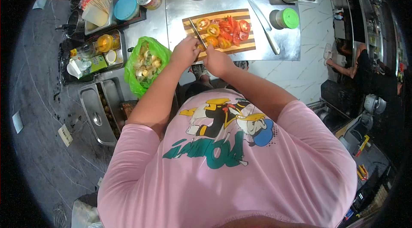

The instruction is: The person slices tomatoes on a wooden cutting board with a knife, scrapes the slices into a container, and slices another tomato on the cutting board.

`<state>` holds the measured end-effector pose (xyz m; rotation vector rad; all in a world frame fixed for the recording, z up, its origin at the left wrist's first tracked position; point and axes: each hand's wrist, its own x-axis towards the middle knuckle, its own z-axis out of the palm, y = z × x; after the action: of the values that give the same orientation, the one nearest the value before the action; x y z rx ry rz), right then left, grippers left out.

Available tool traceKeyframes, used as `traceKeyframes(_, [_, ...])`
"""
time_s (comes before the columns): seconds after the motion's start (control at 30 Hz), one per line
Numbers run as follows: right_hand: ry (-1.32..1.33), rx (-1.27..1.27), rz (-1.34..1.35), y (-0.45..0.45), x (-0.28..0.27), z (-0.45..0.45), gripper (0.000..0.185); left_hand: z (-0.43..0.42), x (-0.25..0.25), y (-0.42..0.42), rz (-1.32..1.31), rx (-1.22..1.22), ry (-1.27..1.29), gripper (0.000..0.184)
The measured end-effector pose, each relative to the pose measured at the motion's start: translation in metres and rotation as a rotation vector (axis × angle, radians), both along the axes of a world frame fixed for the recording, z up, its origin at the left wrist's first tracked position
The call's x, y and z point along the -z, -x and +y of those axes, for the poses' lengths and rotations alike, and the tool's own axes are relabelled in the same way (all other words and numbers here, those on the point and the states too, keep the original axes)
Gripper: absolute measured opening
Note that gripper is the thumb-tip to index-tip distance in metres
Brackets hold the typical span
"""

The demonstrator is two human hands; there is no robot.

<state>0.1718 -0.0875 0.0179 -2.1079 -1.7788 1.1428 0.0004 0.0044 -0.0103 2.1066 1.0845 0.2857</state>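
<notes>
While your right hand grips the knife, blade angled across the left end of the striped cutting board, you look to be mid-cut. Your left hand bunches its fingers just beside the blade; can't tell whether they pinch a piece. Next stroke calls for fingertips curled clear of the edge. Tomato slices crowd the board: orange-yellow rounds nearer the knife, red ones farther right (second knife lies beyond, off the board).
</notes>
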Motion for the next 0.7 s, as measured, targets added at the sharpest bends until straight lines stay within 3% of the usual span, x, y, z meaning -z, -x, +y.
traceKeyframes(0.3, [0.112,-0.038,0.118,-0.032,-0.009,-0.059,0.028,0.003,-0.004,-0.002,0.065,-0.050,0.060,0.028])
traceKeyframes(0.37, [0.276,-0.094,0.036,-0.046,-0.012,-0.067,0.027,0.002,-0.004,-0.003,0.055,-0.076,0.099,0.029])
traceKeyframes(0.6, [0.112,-0.039,0.093,-0.102,-0.041,-0.062,0.027,-0.004,-0.009,-0.015,0.063,-0.099,-0.016,0.031])
traceKeyframes(0.7, [0.039,-0.039,-0.007,-0.131,-0.056,-0.052,0.026,-0.004,-0.012,-0.032,0.062,-0.146,0.003,0.030])
